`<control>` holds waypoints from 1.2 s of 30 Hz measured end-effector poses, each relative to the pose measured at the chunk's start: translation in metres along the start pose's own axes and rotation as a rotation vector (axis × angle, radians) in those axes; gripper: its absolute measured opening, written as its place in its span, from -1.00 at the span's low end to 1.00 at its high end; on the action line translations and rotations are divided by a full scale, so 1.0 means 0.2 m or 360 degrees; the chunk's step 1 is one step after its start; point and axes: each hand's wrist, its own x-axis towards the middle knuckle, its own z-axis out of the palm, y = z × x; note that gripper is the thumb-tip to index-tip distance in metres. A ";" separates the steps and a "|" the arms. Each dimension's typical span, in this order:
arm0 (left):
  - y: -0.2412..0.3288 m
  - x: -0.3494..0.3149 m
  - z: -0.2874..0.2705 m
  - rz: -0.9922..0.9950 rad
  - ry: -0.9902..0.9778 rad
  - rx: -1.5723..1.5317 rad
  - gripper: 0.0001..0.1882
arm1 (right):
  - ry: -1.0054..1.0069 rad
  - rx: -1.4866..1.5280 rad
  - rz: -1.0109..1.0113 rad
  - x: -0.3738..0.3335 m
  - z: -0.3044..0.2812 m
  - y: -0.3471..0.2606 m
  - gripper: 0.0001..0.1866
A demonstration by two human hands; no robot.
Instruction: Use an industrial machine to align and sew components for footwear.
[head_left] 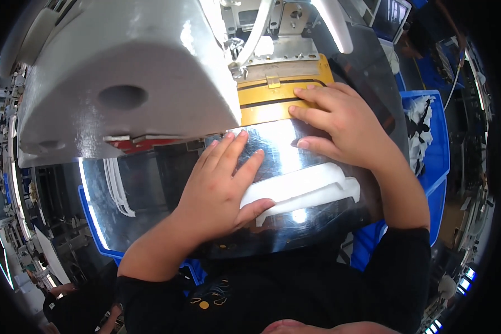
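My left hand [217, 189] lies with fingers spread on the shiny metal work plate [281, 147], its fingertips close to the lower edge of a large white machine head [133, 72]. Its thumb reaches over the left end of two white, soft-looking cut pieces [298, 183] that overlap on the plate. My right hand [348, 125] rests its outstretched fingers on a yellow plate [267, 111] with dark curved slots. That yellow plate sits under a metal clamp bar [289, 50]. Whether a thin layer lies under the right fingertips, I cannot tell.
The machine head overhangs the plate on the left. Narrow white strips [117, 189] lie farther left on the table. At the right stands a blue bin [440, 133] with white and black scraps. A white tube [256, 33] runs down behind the clamp. Another person [75, 309] is at lower left.
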 end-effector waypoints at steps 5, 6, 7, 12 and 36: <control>-0.01 -0.02 0.00 -0.0080 0.0057 0.0137 -0.22 | 0.0007 -0.0002 0.0002 -0.01 0.02 0.02 -0.46; -0.01 -0.02 0.00 -0.0112 0.0092 0.0173 -0.23 | -0.0005 -0.0003 0.0008 -0.01 0.02 0.03 -0.46; -0.01 -0.02 0.00 -0.0144 0.0132 0.0218 -0.24 | -0.0003 -0.0001 0.0005 -0.01 0.02 0.02 -0.46; -0.02 -0.04 0.00 -0.0293 0.0223 0.0298 -0.25 | -0.0044 0.0002 0.0053 -0.02 0.01 0.01 -0.47; -0.05 -0.04 0.01 -0.0377 0.0301 0.0459 -0.25 | -0.0058 -0.0019 0.0002 0.00 0.01 -0.02 -0.51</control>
